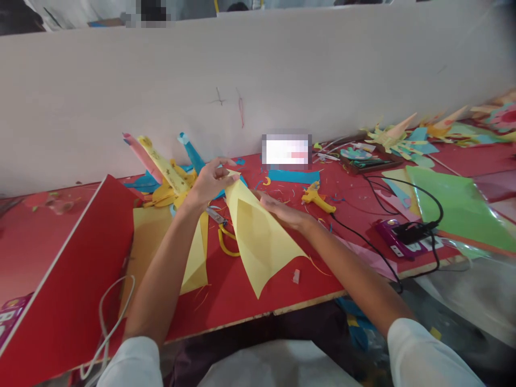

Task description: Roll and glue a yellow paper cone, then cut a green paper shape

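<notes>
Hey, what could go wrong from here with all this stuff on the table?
The curled yellow paper could spring open if the left hand loses its pinch at the narrow end, since the wide end flares loose. The right forearm might snag the black cord close by and drag the glue gun. The scissors lie right beside the paper, so it could catch on them.
</notes>
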`<action>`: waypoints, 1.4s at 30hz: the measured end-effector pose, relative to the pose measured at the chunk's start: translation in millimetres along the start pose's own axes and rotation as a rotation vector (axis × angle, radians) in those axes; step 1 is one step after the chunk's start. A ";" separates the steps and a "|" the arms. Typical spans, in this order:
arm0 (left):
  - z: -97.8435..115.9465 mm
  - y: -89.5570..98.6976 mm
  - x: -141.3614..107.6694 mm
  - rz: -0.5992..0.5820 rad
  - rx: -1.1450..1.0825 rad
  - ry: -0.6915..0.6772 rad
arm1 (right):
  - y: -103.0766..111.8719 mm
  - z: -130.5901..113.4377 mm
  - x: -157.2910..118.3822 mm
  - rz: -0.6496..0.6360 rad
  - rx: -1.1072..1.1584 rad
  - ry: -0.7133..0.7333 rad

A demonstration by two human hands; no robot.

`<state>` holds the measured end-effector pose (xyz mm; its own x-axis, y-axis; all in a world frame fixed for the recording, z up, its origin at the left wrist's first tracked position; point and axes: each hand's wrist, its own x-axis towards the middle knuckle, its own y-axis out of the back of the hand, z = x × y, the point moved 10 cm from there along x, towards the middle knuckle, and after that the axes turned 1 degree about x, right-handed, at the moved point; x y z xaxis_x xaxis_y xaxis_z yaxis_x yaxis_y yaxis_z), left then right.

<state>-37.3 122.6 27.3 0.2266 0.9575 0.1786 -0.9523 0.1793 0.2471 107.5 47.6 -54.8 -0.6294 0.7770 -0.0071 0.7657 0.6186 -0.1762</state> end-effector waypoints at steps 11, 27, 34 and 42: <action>5.5 -9.7 -6.8 -0.009 0.166 -0.006 | -16.2 13.7 -0.8 0.147 0.048 0.157; -25.4 -68.0 -10.9 -0.230 0.059 0.066 | 36.1 14.2 -8.4 0.537 0.110 0.243; -22.4 -62.1 -13.7 -0.325 0.028 0.104 | 45.0 20.5 -6.0 0.549 0.167 0.231; -13.0 -48.7 -5.3 -0.248 0.024 -0.041 | 57.1 24.7 -6.3 0.571 0.225 0.274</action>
<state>5.2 111.7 1.9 0.4611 0.8748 0.1484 -0.8616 0.4014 0.3107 151.8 75.2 -89.1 -0.0551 0.9949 0.0847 0.9036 0.0858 -0.4197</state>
